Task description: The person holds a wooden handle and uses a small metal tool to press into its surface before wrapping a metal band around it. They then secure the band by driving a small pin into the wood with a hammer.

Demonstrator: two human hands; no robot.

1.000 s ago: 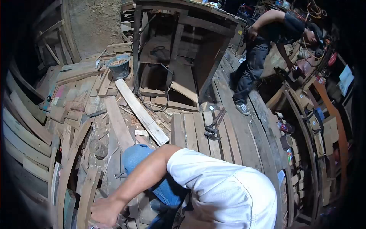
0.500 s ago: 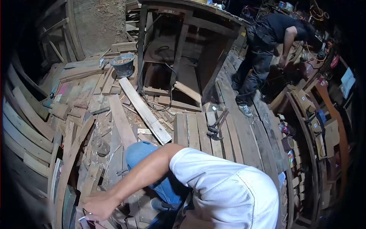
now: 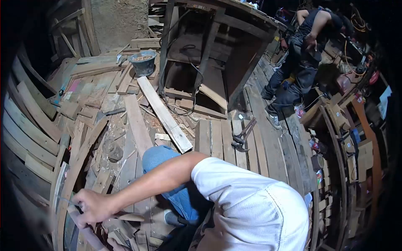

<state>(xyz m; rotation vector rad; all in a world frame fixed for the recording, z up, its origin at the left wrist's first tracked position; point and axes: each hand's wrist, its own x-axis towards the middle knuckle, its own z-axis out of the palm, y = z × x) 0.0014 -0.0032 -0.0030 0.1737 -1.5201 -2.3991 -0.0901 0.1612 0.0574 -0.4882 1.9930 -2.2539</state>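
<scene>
My right hand (image 3: 93, 206) reaches across to the lower left, its fingers closed round a thin, greyish, stick-like thing (image 3: 66, 199) whose kind I cannot make out. Just below that hand lies a narrow length of wood (image 3: 86, 232). At the bottom edge, what look like fingers of my left hand (image 3: 116, 245) show in part beside the wood. Their grip is hidden. A long curved plank (image 3: 78, 180) runs close by on the left. My bent knee in blue jeans (image 3: 161, 158) is beyond my forearm.
A pale board (image 3: 165, 115) lies on the plank floor, near a bucket (image 3: 143, 63) and a wooden cabinet frame (image 3: 213, 25). Pincers (image 3: 242, 136) rest on the planks. Another person (image 3: 299, 62) bends over at the upper right. Wood offcuts (image 3: 69, 108) litter the left side.
My right hand has moved up and a little left, with the thin thing now pointing left. Fingers have appeared at the bottom edge. The other person has turned, an arm behind the back.
</scene>
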